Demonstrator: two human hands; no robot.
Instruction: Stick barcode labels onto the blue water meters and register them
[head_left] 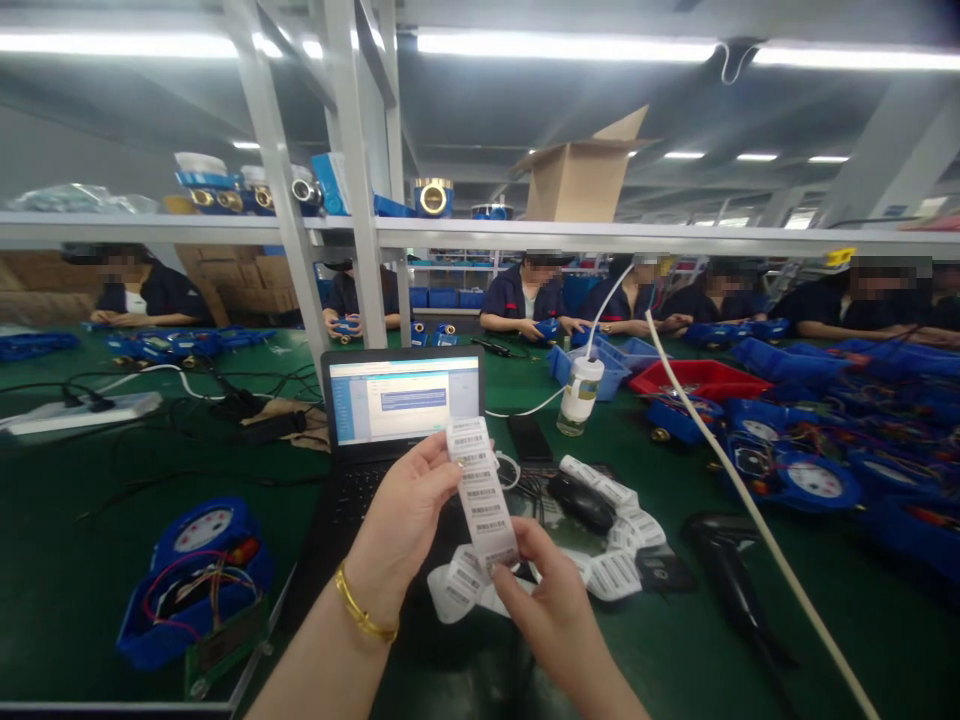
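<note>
A strip of white barcode labels (pixel 480 490) is held upright in front of me. My left hand (pixel 405 515) pinches its upper end, a gold bracelet on the wrist. My right hand (pixel 547 585) pinches the lower end with thumb and fingers. The rest of the label strip (pixel 615 540) lies coiled on the green table beneath my hands, running round a black mouse (pixel 581 500). Behind the strip an open laptop (pixel 405 400) shows a light screen with a blue bar.
A blue water meter (pixel 195 585) with loose wires lies at front left. A black barcode scanner (pixel 731 575) lies at right, near a white hose (pixel 750 500). A bottle (pixel 580 395), phone (pixel 529 437), red tray (pixel 697 378) and several blue meters (pixel 810 475) stand behind. Several workers sit across the table.
</note>
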